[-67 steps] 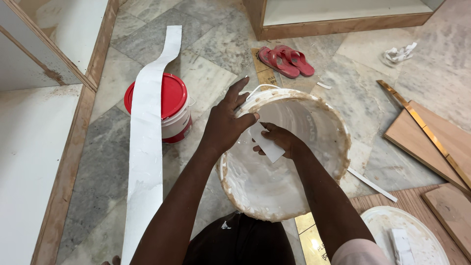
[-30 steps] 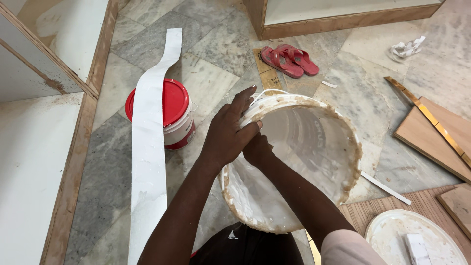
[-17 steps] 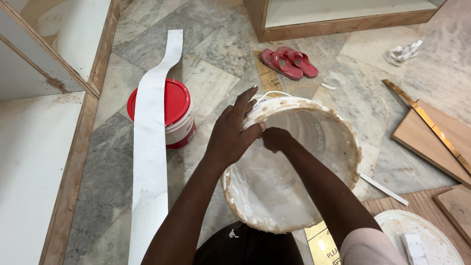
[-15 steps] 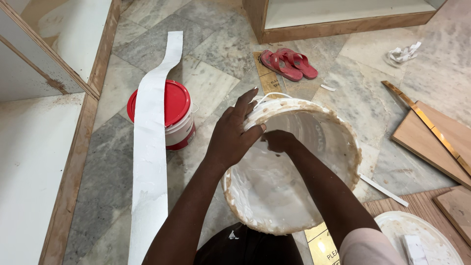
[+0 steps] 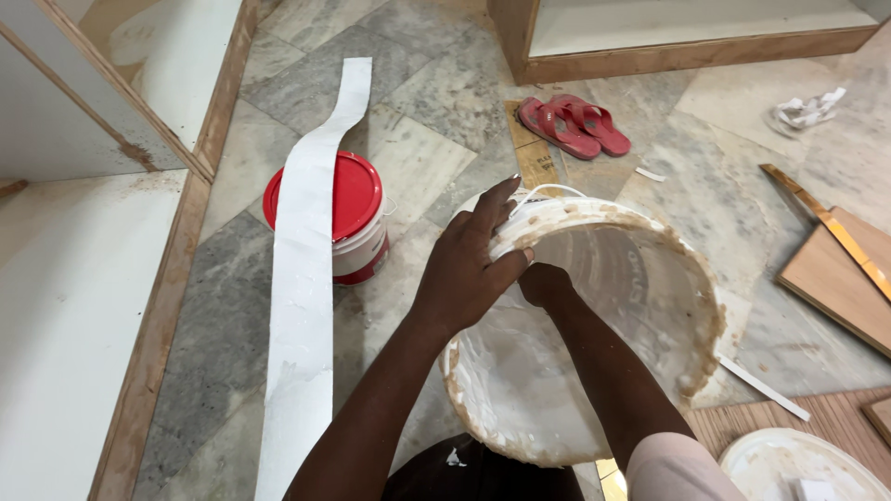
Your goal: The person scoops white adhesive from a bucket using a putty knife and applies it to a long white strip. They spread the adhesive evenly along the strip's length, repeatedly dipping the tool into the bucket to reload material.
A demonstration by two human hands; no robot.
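Note:
A large white bucket (image 5: 689, 278), smeared inside with white paste and crusted brown along the rim, lies tilted toward me on the marble floor. My left hand (image 5: 467, 271) grips its near-left rim, fingers spread over the edge and thumb inside. My right hand (image 5: 546, 283) reaches into the bucket just under that rim, curled into a fist against the inner wall. What the fist holds is hidden by the fingers.
A small red-lidded paint bucket (image 5: 339, 199) stands to the left, with a long white strip (image 5: 302, 278) lying across it. Red sandals (image 5: 575, 125) sit beyond. Wooden boards (image 5: 835, 269) lie on the right, a white lid (image 5: 798, 468) lower right, and a white cabinet panel (image 5: 65, 306) far left.
My right hand, which held a flat white scraper mid-bucket, has moved up to the inner wall below the rim beside my left thumb. The bucket has tilted slightly.

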